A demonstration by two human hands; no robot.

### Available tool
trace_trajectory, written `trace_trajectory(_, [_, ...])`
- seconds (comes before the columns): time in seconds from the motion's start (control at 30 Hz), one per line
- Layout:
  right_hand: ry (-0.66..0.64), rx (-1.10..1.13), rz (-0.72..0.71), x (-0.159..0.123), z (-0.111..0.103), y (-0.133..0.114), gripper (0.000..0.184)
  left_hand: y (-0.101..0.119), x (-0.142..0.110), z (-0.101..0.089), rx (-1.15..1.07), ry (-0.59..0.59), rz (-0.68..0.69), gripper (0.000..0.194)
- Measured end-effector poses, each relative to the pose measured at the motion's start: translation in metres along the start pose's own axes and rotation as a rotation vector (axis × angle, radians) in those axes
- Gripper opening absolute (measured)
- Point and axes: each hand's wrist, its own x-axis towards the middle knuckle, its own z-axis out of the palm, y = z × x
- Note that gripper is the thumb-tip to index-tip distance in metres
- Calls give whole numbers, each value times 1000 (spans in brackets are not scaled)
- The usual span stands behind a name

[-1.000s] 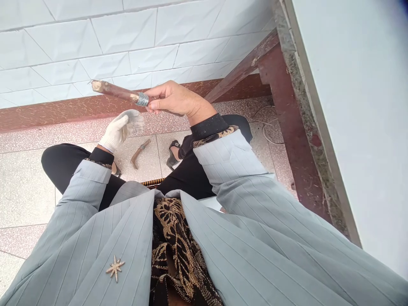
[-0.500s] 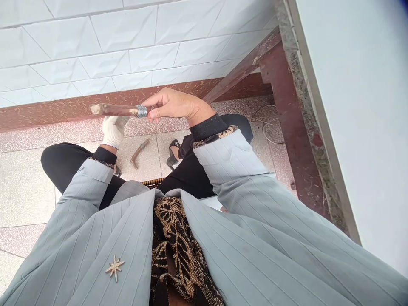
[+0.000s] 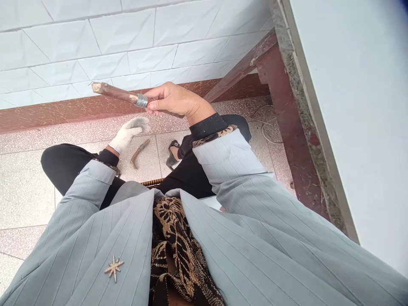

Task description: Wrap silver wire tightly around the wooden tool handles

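Bare, my right hand (image 3: 177, 100) pinches a brown wooden stick (image 3: 117, 94) close to a band of silver wire (image 3: 141, 100) wound round it. The stick points left and slightly up, its pale cut end farthest from the hand. My left hand (image 3: 129, 131), in a white knitted glove, is below the stick and apart from it. Its fingers stretch to the right with the thumb set apart, and nothing shows in them. A short bent piece of wood (image 3: 139, 154) with a greyish band near its upper end lies on the floor below the glove.
A white tiled wall (image 3: 124, 34) with a reddish-brown skirting stands ahead. To the right are a brown wooden frame (image 3: 287, 110) and a white tabletop (image 3: 350, 106). A pale cable (image 3: 267, 129) loops on the tiled floor (image 3: 25, 182).
My left hand has come off the stick, moving down and to the right, its fingers now extended. The stick's left end has tilted upward in my right hand.
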Motion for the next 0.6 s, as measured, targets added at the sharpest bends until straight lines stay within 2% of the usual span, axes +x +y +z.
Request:
trace_trajectory(0.17, [128, 8, 146, -2, 4, -9, 15, 7, -3, 4, -46, 43, -25, 39])
trace_trajectory(0.3, [206, 46, 149, 0, 5, -10, 20, 6, -3, 4, -77, 76, -44, 34])
trace_trajectory(0.43, [304, -17, 189, 7, 1, 3, 26, 5, -1, 2, -32, 86, -51, 34])
trace_trajectory(0.6, [344, -128, 206, 19, -7, 28, 24, 7, -1, 5, 182, 122, -40, 26])
